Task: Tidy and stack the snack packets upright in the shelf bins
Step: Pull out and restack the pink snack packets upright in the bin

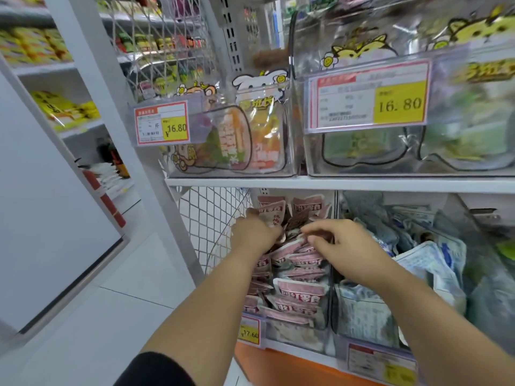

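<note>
Be careful: the pink packets (295,291) lie loose and slanted in their bin (295,334) at the lower centre. If you pull one bundle, others can slide forward over the low front. The grip of your right hand (342,242) pinches some packets on top of the pile. Your left hand (255,229) reaches among the upright ones behind; its grip I cannot tell. The next bin (362,316), to the right, holds blue-white packets (426,260).
</note>
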